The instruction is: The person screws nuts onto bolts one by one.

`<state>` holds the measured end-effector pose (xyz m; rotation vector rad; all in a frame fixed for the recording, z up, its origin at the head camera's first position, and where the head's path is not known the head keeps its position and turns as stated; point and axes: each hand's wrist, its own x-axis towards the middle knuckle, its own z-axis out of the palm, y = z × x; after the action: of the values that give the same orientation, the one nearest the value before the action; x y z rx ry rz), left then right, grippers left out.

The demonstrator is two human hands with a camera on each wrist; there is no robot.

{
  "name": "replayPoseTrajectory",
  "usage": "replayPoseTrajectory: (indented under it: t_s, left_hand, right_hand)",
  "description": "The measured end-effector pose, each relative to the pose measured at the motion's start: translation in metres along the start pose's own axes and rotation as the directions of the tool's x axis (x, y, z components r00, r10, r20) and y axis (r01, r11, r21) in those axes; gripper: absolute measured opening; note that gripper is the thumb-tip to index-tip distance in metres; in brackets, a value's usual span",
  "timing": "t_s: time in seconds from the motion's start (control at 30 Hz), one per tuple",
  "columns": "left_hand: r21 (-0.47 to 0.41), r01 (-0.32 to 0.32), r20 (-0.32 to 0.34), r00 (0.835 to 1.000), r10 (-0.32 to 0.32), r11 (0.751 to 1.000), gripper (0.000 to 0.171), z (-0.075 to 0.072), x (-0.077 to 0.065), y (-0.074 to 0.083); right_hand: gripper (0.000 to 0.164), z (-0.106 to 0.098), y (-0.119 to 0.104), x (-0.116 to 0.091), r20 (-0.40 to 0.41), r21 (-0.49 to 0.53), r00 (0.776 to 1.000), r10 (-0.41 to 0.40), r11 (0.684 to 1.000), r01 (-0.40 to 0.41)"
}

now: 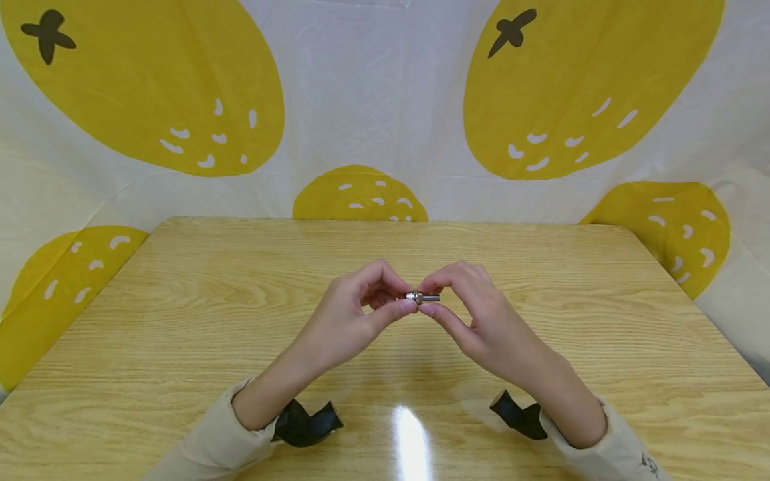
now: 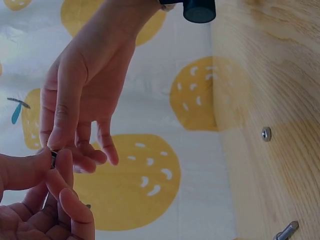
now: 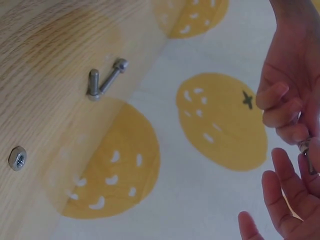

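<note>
In the head view both hands meet over the middle of the table. The left hand (image 1: 349, 321) pinches the thicker left end of a small metal bolt (image 1: 431, 298) between thumb and fingers. At the collar-like nut (image 1: 418, 298) on the bolt, the right hand (image 1: 487, 317) pinches with thumb and index finger. The bolt lies level, its bare shank pointing right. In the right wrist view the bolt (image 3: 310, 164) shows partly between the fingers of both hands. Fingers cover most of it in the left wrist view.
On the wooden table (image 1: 180, 300) lies a loose nut (image 3: 17, 158). Nearby are two bolts, one standing upright (image 3: 94, 84) and one lying down (image 3: 114, 77); the head view hides these parts. A fruit-print cloth (image 1: 361, 100) hangs behind the table.
</note>
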<state>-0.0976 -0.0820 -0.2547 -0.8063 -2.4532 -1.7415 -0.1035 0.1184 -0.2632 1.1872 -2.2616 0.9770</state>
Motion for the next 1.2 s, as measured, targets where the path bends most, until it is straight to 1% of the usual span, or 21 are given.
replayPoseTrajectory:
  t_s: [0.07,0.17,0.3,0.5,0.6,0.7,0.77,0.83,0.9,1.0,1.1,1.2]
  left_hand:
    - [-0.002,-0.002,-0.002,1.000,0.002,1.000,0.009,0.0001,0.0002,0.0001]
    - [-0.003,-0.005,-0.002,1.000,0.005,1.000,0.009,0.0002,0.0003,0.0004]
    - [-0.010,-0.004,0.001,1.000,0.004,1.000,0.009,0.0003,0.0004,0.0003]
    - [-0.018,-0.003,0.007,1.000,0.004,1.000,0.009,0.0005,0.0001,0.0000]
    - [-0.015,0.000,0.005,1.000,0.000,1.000,0.009,0.0007,0.0001,0.0001]
    - [-0.012,0.007,0.003,1.000,-0.007,1.000,0.009,0.0005,0.0002,0.0005]
    - [-0.012,0.012,0.001,1.000,-0.012,1.000,0.008,0.0003,0.0002,0.0007]
    - [-0.016,0.017,0.000,1.000,-0.017,1.000,0.008,0.0000,0.0002,0.0009]
    - [-0.018,0.019,-0.001,1.000,-0.019,1.000,0.009,-0.0002,0.0004,0.0009]
    - [-0.020,0.021,-0.002,1.000,-0.021,1.000,0.009,-0.0002,0.0005,0.0010]
    - [-0.022,0.024,-0.003,1.000,-0.024,0.999,0.009,-0.0001,0.0006,0.0012]
    - [-0.025,0.027,-0.003,1.000,-0.027,0.999,0.009,0.0001,0.0006,0.0013]
  right_hand:
    - [0.023,-0.0004,-0.0005,-0.0002,0.022,-0.003,0.999,0.025,1.000,-0.025]
    - [0.020,0.0002,0.0000,-0.0005,0.030,-0.015,0.999,0.030,0.999,-0.030]
    - [0.013,0.0021,0.0014,-0.0012,0.011,-0.029,1.000,0.009,1.000,-0.008]
    - [0.019,0.0057,0.0030,-0.0010,-0.014,-0.025,0.999,-0.032,0.999,0.031]
    - [0.018,0.0050,0.0024,-0.0009,0.004,-0.030,1.000,-0.009,1.000,0.009]
    - [0.013,0.0018,-0.0006,-0.0020,0.033,-0.037,0.997,0.064,0.997,-0.063]
    - [0.019,-0.0005,-0.0023,-0.0024,0.042,-0.037,0.995,0.095,0.995,-0.093]
    - [0.026,-0.0021,-0.0034,-0.0023,0.045,-0.029,0.994,0.099,0.995,-0.098]
    - [0.029,-0.0026,-0.0033,-0.0014,0.037,-0.021,0.997,0.072,0.997,-0.071]
    - [0.030,-0.0022,-0.0022,-0.0005,0.019,-0.009,0.999,0.028,1.000,-0.027]
    - [0.030,-0.0016,-0.0008,-0.0006,0.002,-0.005,1.000,0.000,1.000,0.000]
    - [0.021,-0.0006,0.0006,-0.0005,-0.017,-0.014,0.999,-0.031,0.999,0.031]
